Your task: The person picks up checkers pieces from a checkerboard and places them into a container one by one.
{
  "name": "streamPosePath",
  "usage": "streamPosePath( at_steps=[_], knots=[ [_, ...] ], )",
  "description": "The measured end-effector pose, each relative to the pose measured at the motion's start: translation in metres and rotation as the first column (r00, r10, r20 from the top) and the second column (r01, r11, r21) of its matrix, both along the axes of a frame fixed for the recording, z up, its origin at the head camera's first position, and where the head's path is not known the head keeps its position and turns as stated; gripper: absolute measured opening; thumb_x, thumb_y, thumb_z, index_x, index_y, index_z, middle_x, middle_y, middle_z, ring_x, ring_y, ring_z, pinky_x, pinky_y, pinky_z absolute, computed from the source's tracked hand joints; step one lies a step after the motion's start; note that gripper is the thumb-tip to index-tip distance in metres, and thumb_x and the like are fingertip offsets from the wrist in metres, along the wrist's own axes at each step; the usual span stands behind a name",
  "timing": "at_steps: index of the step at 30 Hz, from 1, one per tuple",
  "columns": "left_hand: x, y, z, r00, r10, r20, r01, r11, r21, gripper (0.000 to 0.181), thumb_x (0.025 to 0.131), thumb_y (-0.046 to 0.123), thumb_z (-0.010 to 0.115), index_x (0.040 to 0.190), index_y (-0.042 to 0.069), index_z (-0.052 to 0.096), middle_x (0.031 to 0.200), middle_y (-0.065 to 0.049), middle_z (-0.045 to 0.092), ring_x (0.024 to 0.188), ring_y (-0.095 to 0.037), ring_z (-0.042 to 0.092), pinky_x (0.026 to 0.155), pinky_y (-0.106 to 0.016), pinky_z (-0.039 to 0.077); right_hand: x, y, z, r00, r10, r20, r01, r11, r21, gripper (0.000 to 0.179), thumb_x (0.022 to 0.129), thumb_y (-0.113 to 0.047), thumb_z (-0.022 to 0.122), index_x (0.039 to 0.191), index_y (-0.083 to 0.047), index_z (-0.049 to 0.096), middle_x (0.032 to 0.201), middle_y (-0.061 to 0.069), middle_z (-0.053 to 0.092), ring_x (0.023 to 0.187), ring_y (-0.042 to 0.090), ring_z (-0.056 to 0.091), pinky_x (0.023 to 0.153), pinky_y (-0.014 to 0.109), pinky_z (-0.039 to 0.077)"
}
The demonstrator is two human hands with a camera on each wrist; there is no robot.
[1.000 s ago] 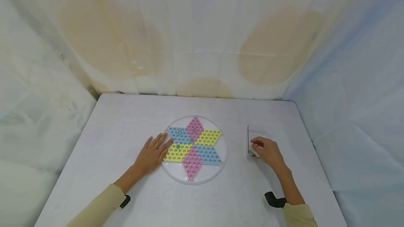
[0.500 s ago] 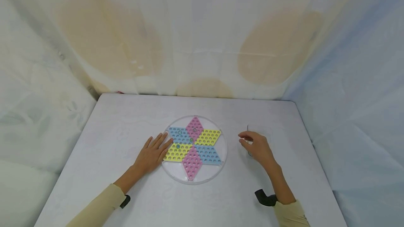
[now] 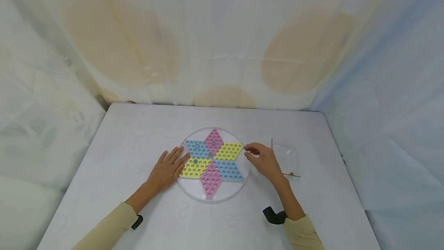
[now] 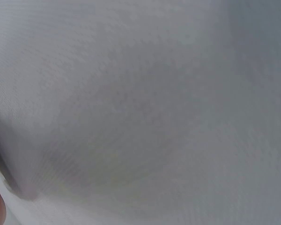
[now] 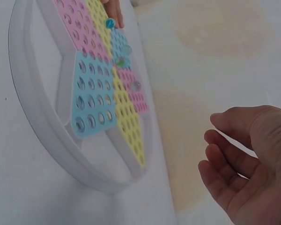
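Observation:
A round Chinese checkers board (image 3: 229,194) with a pink, yellow and blue star lies on the white table. Several glass marbles sit in its holes, among them a blue marble (image 5: 110,23) and a green marble (image 5: 119,61). My left hand (image 3: 165,171) rests flat, fingers spread, over the board's left edge. At the right edge hovers my right hand (image 3: 264,161), thumb and index tips brought close together, the other fingers bent. I cannot tell whether a marble is between those tips. The left wrist view shows mostly blurred pale cloth.
A clear, shallow box (image 3: 288,157) with dark edges stands right of the board, partly behind my right hand and forearm. A red-orange marble (image 3: 291,173) is in its near part. Pale curtains (image 3: 222,49) close off the back and both sides.
My right hand has moved left from over the clear box to the board's right edge, uncovering most of the box. My left hand and the board have stayed put.

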State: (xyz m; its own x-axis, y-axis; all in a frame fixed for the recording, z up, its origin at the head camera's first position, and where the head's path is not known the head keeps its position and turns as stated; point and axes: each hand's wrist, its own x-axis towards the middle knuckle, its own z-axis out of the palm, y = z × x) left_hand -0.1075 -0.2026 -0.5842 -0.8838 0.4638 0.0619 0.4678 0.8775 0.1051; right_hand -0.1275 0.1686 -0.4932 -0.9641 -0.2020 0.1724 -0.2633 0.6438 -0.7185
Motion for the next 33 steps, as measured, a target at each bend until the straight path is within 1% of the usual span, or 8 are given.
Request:
streamPosePath(
  at_steps=[6,10,17,22,27,33],
  knots=[
    [0.0,0.0,-0.002,1.0,-0.001,0.003,0.001,1.0,0.021,0.053,0.106,0.035,0.043,0.157,0.021,0.037,0.164,-0.008,0.022,0.15,-0.028,0.016,0.119,-0.053,0.012,-0.006,-0.019,-0.008,0.999,0.039,0.028,-0.038,0.998,-0.051,0.021,0.089,-0.004,0.075,0.11,-0.002,0.072,0.107,0.009,0.071,0.096,0.025,0.066,0.086,0.039,0.056],
    [0.0,-0.001,-0.002,1.0,0.003,0.006,-0.003,1.0,0.018,0.053,0.106,0.036,0.042,0.157,0.021,0.036,0.165,-0.008,0.021,0.151,-0.028,0.015,0.12,-0.053,0.011,-0.012,-0.031,-0.014,0.997,0.065,0.037,-0.063,0.997,-0.045,0.02,0.09,-0.006,0.074,0.11,-0.003,0.072,0.105,0.007,0.071,0.095,0.023,0.066,0.085,0.037,0.056],
    [0.0,0.0,-0.001,1.0,0.014,0.021,-0.015,0.999,0.043,0.053,0.106,0.036,0.042,0.156,0.021,0.037,0.164,-0.008,0.022,0.151,-0.027,0.015,0.12,-0.052,0.011,-0.024,-0.05,-0.025,0.991,0.126,0.046,-0.123,0.991,-0.06,0.02,0.091,-0.005,0.072,0.111,-0.002,0.071,0.102,0.007,0.071,0.092,0.022,0.066,0.082,0.036,0.057],
    [0.0,0.0,-0.001,0.999,0.014,0.03,-0.016,0.999,0.039,0.053,0.106,0.036,0.042,0.157,0.021,0.036,0.165,-0.007,0.02,0.151,-0.027,0.014,0.12,-0.052,0.009,-0.031,-0.061,-0.029,0.988,0.145,0.062,-0.143,0.989,-0.031,0.02,0.091,-0.005,0.071,0.112,-0.001,0.071,0.101,0.009,0.071,0.091,0.023,0.067,0.081,0.036,0.057],
    [0.001,0.001,-0.001,0.999,0.019,0.039,-0.02,0.999,0.043,0.053,0.106,0.036,0.042,0.157,0.021,0.036,0.165,-0.007,0.02,0.151,-0.027,0.014,0.12,-0.052,0.009,-0.038,-0.068,-0.032,0.988,0.128,0.081,-0.129,0.992,0.011,0.022,0.092,-0.007,0.071,0.113,-0.002,0.071,0.104,0.01,0.07,0.093,0.024,0.066,0.083,0.038,0.056],
    [0.002,0.002,0.0,0.999,0.018,0.033,-0.019,0.999,0.044,0.053,0.106,0.036,0.042,0.156,0.022,0.037,0.164,-0.007,0.021,0.151,-0.027,0.015,0.12,-0.052,0.01,-0.05,-0.075,-0.037,0.988,0.118,0.094,-0.124,0.991,0.059,0.022,0.094,-0.01,0.069,0.115,-0.004,0.07,0.106,0.009,0.069,0.094,0.023,0.066,0.083,0.037,0.056]
  ],
)
